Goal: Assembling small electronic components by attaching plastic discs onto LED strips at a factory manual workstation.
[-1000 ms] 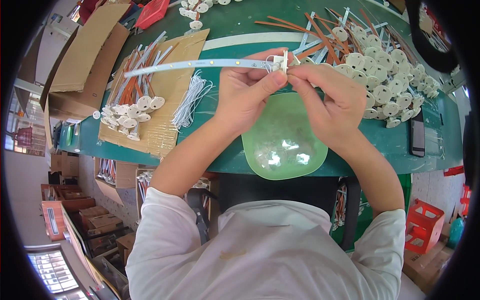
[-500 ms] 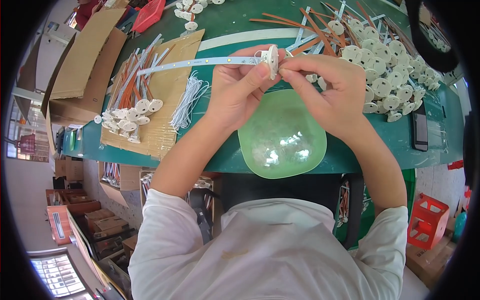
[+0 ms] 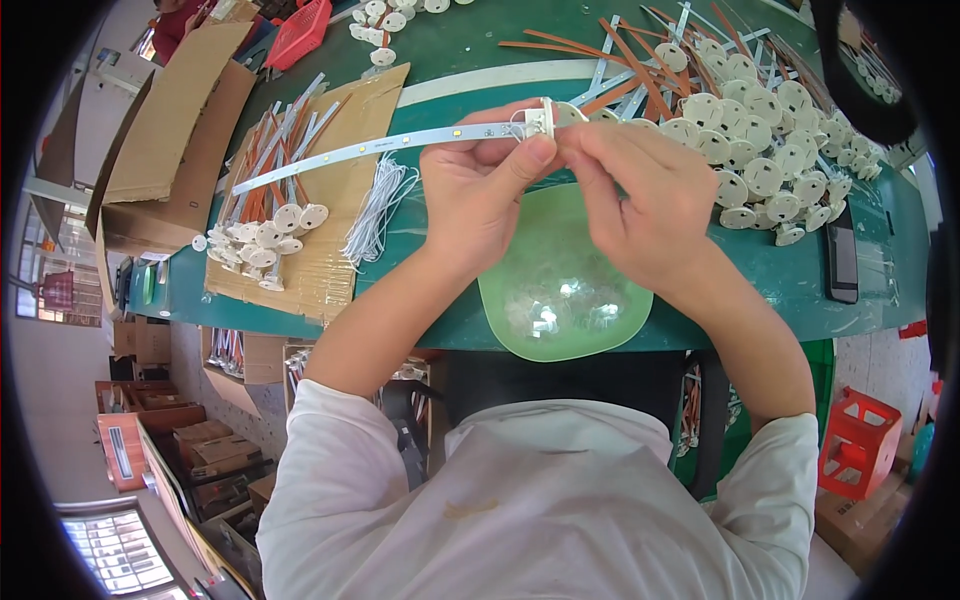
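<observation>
A long white LED strip [image 3: 370,148] is held level above a green workbench [image 3: 760,285], its right end pinched between thumb and fingers of the left hand [image 3: 480,195]. The right hand [image 3: 645,200] is closed around a small white connector [image 3: 540,118] at that same end. Compared with 0.5 s earlier, the strip has been lowered slightly and the white disc at its tip is now hidden behind the fingers, suggesting the joint is being pressed home. A green plastic bowl [image 3: 560,290] sits directly beneath. A flattened brown cardboard sheet [image 3: 330,250] lies at left, 1 red crate [image 3: 860,440] below right; no labels are legible.
</observation>
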Tool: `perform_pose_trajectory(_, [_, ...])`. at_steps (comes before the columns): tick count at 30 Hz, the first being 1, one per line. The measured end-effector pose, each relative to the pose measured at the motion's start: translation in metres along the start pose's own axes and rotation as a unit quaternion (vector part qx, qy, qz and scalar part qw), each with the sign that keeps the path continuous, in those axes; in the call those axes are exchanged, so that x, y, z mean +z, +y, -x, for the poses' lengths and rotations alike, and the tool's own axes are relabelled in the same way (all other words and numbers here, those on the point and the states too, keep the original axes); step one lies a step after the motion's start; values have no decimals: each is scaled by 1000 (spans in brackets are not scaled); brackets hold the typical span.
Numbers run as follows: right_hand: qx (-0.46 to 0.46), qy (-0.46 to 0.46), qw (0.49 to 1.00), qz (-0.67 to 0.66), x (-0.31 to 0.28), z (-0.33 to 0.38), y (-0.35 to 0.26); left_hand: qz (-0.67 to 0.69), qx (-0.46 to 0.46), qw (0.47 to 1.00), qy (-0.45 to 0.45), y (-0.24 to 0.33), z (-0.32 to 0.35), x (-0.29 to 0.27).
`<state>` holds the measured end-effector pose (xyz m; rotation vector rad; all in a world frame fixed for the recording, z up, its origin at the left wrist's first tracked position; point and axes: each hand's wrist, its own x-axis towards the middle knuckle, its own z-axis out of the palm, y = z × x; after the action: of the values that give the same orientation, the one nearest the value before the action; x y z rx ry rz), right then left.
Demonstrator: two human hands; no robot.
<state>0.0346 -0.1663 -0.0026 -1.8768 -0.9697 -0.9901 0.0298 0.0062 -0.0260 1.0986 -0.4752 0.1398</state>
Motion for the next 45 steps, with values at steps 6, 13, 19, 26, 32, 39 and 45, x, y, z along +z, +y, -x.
perform_pose_trajectory(6, [31, 42, 998, -38, 5, 0, 0, 77, -23, 996, 22, 1, 2, 8])
perform_pose_trajectory(13, [65, 34, 995, -67, 1, 0, -2, 117, -57, 991, 33, 4, 0, 9])
perform_pose_trajectory(19, [28, 13, 999, -19, 2, 0, -5, 103, -35, 993, 43, -2, 3, 8])
perform_pose_trajectory(26, [38, 59, 995, -66, 11, -2, 0, 117, -46, 991, 34, 4, -5, 1])
perform_pose_trajectory(32, [60, 45, 994, -74, 0, -5, -2, 101, -49, 994, 6, 2, -5, 6])
perform_pose_trajectory(39, [71, 51, 993, -76, 13, 4, -2, -51, -105, 992, 50, 14, -10, 0])
perform_pose_trajectory(45, [-7, 25, 999, -47, 8, 0, 12, -357, -158, 920, 41, 118, -35, -66])
